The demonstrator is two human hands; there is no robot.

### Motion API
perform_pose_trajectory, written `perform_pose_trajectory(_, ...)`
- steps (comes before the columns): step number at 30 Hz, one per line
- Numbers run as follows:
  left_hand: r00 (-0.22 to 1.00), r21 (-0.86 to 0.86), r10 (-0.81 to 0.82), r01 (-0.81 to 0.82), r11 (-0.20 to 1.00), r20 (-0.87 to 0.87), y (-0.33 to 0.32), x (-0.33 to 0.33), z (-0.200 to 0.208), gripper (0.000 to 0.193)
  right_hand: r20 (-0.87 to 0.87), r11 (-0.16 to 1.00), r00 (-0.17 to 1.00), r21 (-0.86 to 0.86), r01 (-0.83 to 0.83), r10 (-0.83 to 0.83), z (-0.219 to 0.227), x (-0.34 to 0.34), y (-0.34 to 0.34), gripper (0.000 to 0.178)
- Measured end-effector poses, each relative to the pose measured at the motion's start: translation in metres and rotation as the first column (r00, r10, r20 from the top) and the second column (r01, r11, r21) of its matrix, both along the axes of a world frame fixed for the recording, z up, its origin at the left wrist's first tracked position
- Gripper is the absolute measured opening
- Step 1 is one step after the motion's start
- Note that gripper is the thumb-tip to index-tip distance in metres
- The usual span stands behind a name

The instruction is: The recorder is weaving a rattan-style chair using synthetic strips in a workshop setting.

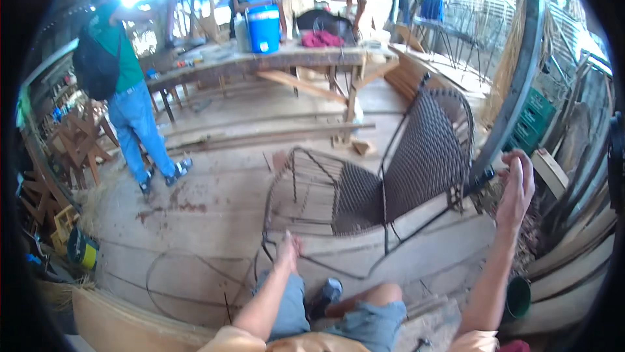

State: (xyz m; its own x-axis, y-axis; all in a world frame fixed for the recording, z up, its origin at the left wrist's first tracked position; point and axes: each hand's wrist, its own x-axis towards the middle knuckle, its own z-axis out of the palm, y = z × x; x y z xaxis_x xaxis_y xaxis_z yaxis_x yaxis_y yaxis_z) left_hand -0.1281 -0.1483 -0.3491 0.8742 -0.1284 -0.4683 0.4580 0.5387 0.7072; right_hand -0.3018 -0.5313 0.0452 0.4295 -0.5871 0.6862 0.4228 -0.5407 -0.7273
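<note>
A dark brown woven chair (416,156) lies tipped in front of me, its metal frame partly wrapped. Tight weave covers the backrest and part of the seat; the rest of the seat shows bare, spaced strands (309,189). My left hand (291,249) is at the near rail of the seat frame, fingers closed; what is between them is hidden. Off to the right of the backrest, my right hand (516,186) is raised with its fingers stretched upward, and nothing shows in it. A thin dark cord (153,267) makes a wide loop on the floor at left.
A wooden workbench (228,64) holds a blue bucket (263,29) and dark red cloth (322,39). A person (124,85) wearing a backpack stands at its left. Green crates (530,117) and a metal post (517,85) stand right. Long boards (280,132) lie on the floor.
</note>
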Motion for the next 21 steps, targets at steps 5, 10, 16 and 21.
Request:
perform_pose_trajectory(5, 0.991, 0.070, -0.017, 0.008, 0.998, 0.133, -0.035, -0.012, 0.037, 0.039, -0.341, 0.966, 0.939, -0.222, -0.133, 0.051, 0.055, 0.094, -0.076, 0.051)
perform_pose_trajectory(10, 0.994, 0.081, 0.026, -0.035, 0.996, 0.104, -0.033, -0.003, 0.059, 0.037, -0.545, 0.703, 0.795, -0.674, -0.228, -0.265, 0.062, 0.153, -0.069, 0.045)
perform_pose_trajectory(16, 0.975, 0.085, 0.147, -0.163, 0.983, 0.170, -0.050, -0.007, 0.055, 0.032, -0.572, 0.715, 0.778, -0.656, -0.242, -0.261, 0.052, 0.174, -0.109, 0.040)
perform_pose_trajectory(21, 0.920, 0.197, 0.138, -0.221, 0.955, 0.366, -0.066, -0.003, 0.081, 0.037, -0.620, 0.828, 0.776, -0.493, -0.268, -0.118, 0.043, 0.171, -0.185, 0.045)
